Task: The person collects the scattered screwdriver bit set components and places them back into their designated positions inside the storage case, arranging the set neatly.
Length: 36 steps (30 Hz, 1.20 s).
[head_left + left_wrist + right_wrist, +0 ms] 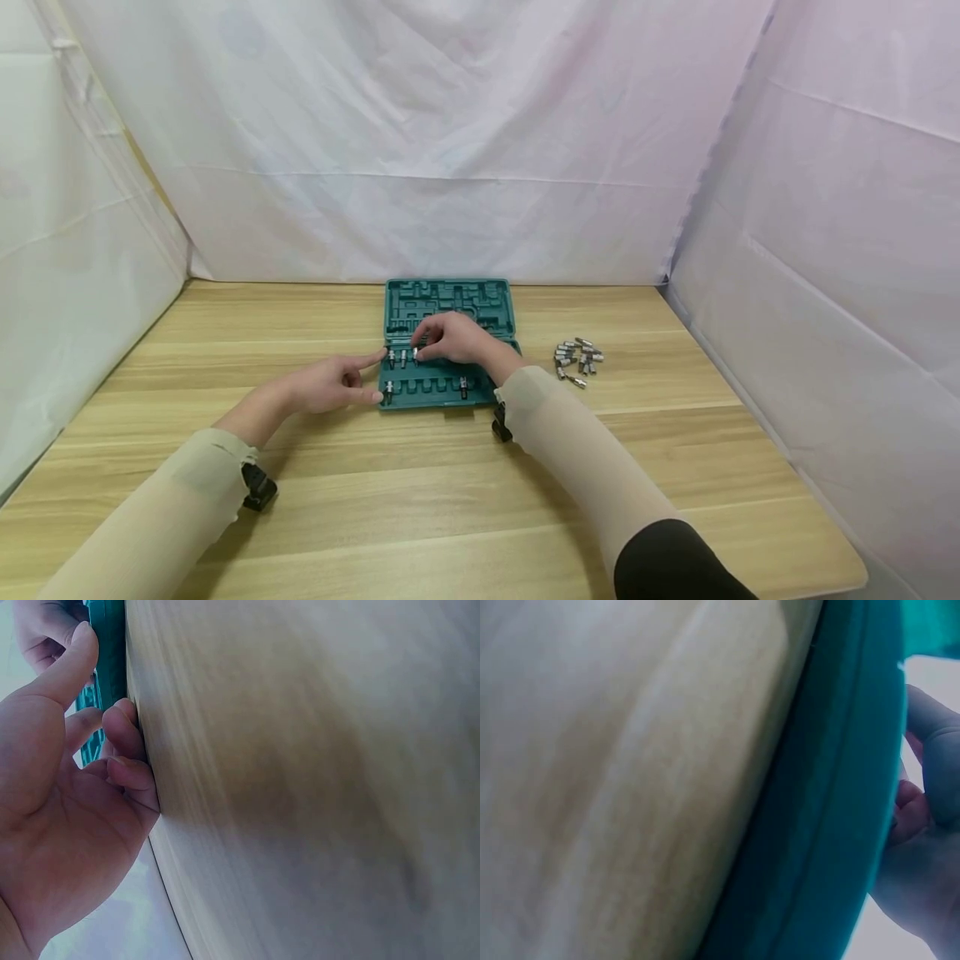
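Observation:
A green plastic tool case (442, 398) lies unfolded on the table, its lid (450, 292) at the back. My right hand (457, 337) is over the case's front half and pinches a small silver bit socket (416, 356) at the back row of slots. Two other bit sockets (397, 358) sit to its left. In the front row, one bit socket (388, 392) is at the left end and another (463, 387) farther right. My left hand (330, 385) touches the case's left edge with extended thumb and forefinger. Its remaining fingers bend loosely near the tabletop, in the left wrist view (124, 750).
To the right of the case, several loose bit sockets (577, 358) lie in a pile on the wooden table (420, 517). White cloth (420, 150) hangs behind the table and along both sides. A dark wrist camera (258, 487) is strapped under the left sleeve.

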Each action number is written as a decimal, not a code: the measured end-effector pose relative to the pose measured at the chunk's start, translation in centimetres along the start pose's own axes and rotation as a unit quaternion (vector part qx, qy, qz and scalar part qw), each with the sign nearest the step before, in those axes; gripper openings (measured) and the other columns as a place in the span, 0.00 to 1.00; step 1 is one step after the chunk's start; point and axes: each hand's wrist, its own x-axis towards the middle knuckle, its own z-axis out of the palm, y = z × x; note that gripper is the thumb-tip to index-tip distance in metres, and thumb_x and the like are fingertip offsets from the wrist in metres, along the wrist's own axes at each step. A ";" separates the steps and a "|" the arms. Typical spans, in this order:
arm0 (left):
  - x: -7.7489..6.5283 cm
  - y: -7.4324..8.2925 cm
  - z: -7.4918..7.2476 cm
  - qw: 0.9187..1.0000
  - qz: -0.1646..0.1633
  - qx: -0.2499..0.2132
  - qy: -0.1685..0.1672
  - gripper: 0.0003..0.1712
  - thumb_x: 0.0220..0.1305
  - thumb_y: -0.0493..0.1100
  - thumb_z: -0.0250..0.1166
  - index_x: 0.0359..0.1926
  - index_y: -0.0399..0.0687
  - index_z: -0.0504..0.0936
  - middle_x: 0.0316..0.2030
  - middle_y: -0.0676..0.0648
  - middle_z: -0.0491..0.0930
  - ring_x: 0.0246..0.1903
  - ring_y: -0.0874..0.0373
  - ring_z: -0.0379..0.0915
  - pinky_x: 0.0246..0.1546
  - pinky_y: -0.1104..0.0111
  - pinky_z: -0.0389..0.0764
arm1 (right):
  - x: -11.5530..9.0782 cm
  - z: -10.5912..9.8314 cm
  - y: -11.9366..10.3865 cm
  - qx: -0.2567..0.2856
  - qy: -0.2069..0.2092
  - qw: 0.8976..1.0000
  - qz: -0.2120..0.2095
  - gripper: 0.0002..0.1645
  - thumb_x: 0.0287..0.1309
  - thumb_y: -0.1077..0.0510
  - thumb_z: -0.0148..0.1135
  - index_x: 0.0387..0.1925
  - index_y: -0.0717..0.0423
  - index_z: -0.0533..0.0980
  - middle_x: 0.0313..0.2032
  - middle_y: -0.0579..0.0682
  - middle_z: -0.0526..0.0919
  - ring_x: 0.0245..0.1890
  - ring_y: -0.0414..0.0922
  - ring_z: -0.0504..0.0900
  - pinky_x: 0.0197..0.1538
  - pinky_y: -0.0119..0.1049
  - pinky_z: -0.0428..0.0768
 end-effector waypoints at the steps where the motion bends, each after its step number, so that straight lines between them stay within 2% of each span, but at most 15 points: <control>1: 0.0 0.0 0.0 1.000 0.000 0.000 0.000 0.51 0.78 0.57 0.70 0.89 0.52 0.53 0.33 0.46 0.77 0.31 0.55 0.68 0.36 0.63 0.72 | 0.0 0.0 0.0 -0.001 -0.001 1.000 0.000 0.08 0.74 0.50 0.74 0.51 0.41 0.89 0.47 0.46 0.87 0.46 0.44 0.83 0.51 0.42 0.82; 7: 0.0 -0.2 0.1 1.000 0.000 -0.002 0.001 0.51 0.78 0.57 0.70 0.89 0.52 0.53 0.33 0.46 0.76 0.31 0.55 0.69 0.35 0.64 0.72 | 0.3 0.1 0.0 -0.023 -0.005 1.000 -0.004 0.04 0.74 0.51 0.73 0.47 0.41 0.90 0.47 0.43 0.89 0.47 0.40 0.85 0.55 0.42 0.85; 16: -0.3 -0.3 -0.1 1.000 0.004 -0.012 0.001 0.51 0.79 0.56 0.70 0.90 0.51 0.52 0.30 0.48 0.72 0.30 0.55 0.66 0.33 0.65 0.71 | 0.7 0.1 -0.5 -0.064 -0.014 0.998 -0.008 0.06 0.75 0.50 0.72 0.48 0.42 0.90 0.48 0.42 0.90 0.48 0.40 0.86 0.56 0.42 0.85; 23: -0.5 -0.1 -0.3 1.000 0.003 -0.011 0.002 0.51 0.79 0.56 0.70 0.89 0.50 0.52 0.33 0.47 0.74 0.32 0.54 0.67 0.34 0.64 0.71 | 0.9 -0.2 -0.9 -0.085 -0.030 0.996 -0.012 0.08 0.76 0.50 0.70 0.50 0.43 0.91 0.48 0.42 0.90 0.46 0.39 0.85 0.54 0.40 0.85; 27: -0.5 -0.2 -0.4 1.000 0.003 -0.008 0.003 0.51 0.78 0.56 0.70 0.89 0.51 0.52 0.33 0.47 0.74 0.32 0.55 0.67 0.34 0.64 0.71 | 0.9 -0.3 -0.8 -0.077 -0.029 0.996 -0.016 0.07 0.76 0.50 0.70 0.48 0.42 0.90 0.47 0.42 0.90 0.46 0.39 0.85 0.54 0.40 0.84; 36: -0.2 0.1 -0.2 1.000 -0.003 -0.001 -0.002 0.51 0.78 0.58 0.70 0.90 0.52 0.53 0.33 0.47 0.74 0.32 0.54 0.67 0.34 0.64 0.71 | 0.6 -0.2 0.3 -0.013 -0.016 1.000 0.012 0.07 0.75 0.49 0.72 0.50 0.39 0.90 0.45 0.44 0.87 0.43 0.44 0.81 0.48 0.40 0.80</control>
